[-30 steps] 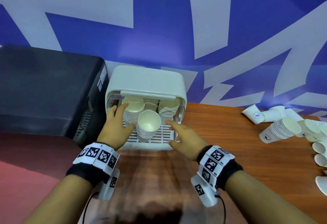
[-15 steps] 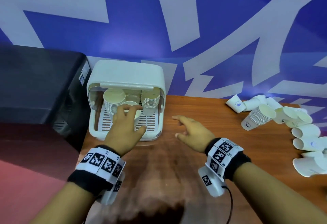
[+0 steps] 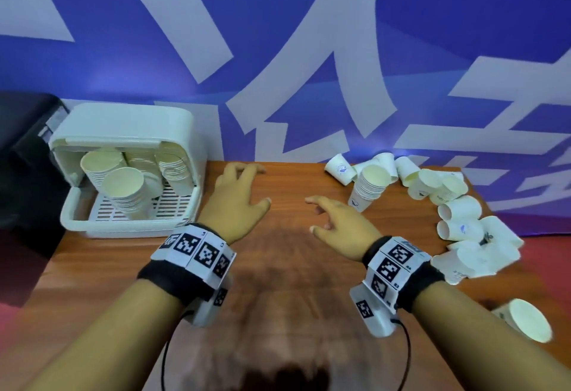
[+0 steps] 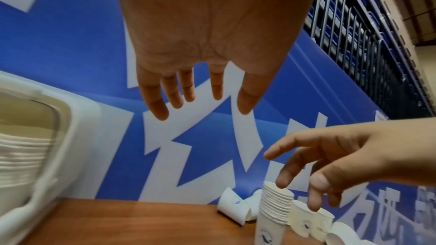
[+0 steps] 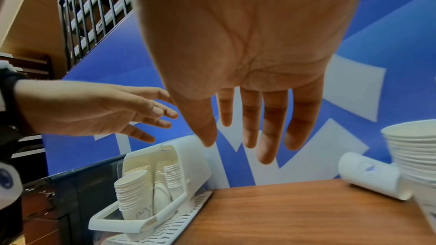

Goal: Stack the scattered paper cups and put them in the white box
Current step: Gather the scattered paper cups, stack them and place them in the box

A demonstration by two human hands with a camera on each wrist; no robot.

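Observation:
The white box (image 3: 129,227) stands open at the table's left, with several stacks of paper cups (image 3: 126,189) inside it. A further upright stack of cups (image 3: 369,188) stands to the right, among scattered loose cups (image 3: 460,208) lying on their sides. My left hand (image 3: 238,193) hovers over the table just right of the box, fingers spread, holding nothing. My right hand (image 3: 336,220) is also empty, fingers relaxed, a little left of the upright stack (image 4: 273,210). In the right wrist view the box (image 5: 165,213) and its cup stacks (image 5: 134,195) show at lower left.
A black cabinet (image 3: 21,155) sits left of the box. A blue and white wall banner (image 3: 278,50) backs the wooden table (image 3: 284,291). One loose cup (image 3: 525,319) lies near my right forearm at the table's right edge.
My left hand has let go of the cup stack in the box and drawn back to the right. My right hand has moved right toward the scattered cups. The view has swung right.

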